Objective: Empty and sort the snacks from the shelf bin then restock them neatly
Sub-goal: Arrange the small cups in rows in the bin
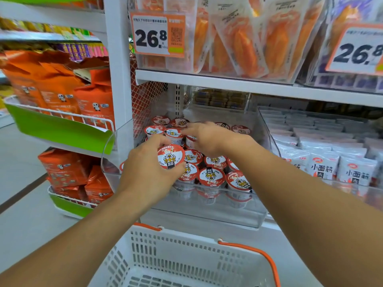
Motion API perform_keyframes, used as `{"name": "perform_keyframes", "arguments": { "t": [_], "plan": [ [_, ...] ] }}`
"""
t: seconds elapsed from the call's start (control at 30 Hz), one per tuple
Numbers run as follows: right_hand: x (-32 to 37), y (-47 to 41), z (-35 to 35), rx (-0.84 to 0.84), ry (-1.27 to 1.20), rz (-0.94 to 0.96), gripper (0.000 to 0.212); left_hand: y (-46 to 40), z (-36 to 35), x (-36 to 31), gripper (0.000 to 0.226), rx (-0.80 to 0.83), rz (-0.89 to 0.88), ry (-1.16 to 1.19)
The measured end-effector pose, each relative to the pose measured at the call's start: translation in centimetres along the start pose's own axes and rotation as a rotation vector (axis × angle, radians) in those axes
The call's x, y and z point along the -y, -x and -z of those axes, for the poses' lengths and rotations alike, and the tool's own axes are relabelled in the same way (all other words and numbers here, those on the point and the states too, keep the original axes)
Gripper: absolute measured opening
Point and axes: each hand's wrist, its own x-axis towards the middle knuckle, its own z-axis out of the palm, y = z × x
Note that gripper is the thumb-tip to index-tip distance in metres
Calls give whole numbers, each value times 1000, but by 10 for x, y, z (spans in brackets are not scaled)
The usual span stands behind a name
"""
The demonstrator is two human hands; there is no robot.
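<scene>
A clear plastic shelf bin (207, 214) holds several small snack cups (211, 176) with red-and-white tiger lids. My left hand (145, 170) grips one snack cup (171, 156) at the bin's front left, its lid tilted toward me. My right hand (207, 139) reaches deeper into the bin, fingers curled over a cup (191, 141) in the middle rows; whether it has a firm hold is hidden by the hand. A white shopping basket (186, 253) with orange handles sits directly below the bin, and the part in view holds nothing.
White noodle-snack packets (323, 164) fill the neighbouring bin on the right. Orange pouches (244, 44) and price tags (158, 34) hang on the shelf above. Orange bags (62, 90) in green-fronted wire racks stand to the left, with grey floor beside them.
</scene>
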Motion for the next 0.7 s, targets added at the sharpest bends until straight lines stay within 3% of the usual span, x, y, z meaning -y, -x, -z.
{"name": "perform_keyframes", "arguments": {
  "t": [0.13,0.3,0.37,0.47,0.6,0.7],
  "plan": [
    [-5,-1,-9,30,-46,-25,65,0,4,2,50,-13,15,-4],
    [1,13,6,-10,-165,-30,54,-2,5,-1,52,-26,13,18],
    [8,21,20,-22,-376,-23,51,-4,4,-1,61,-44,19,43],
    [15,36,40,180,-945,-35,46,-9,2,-1,68,-76,17,131],
    [11,47,35,326,-1169,-13,25,-10,-3,-7,72,-74,-51,239],
    [-1,50,38,253,-1286,-153,25,-7,-6,-14,74,-42,-114,241]
  ]
}}
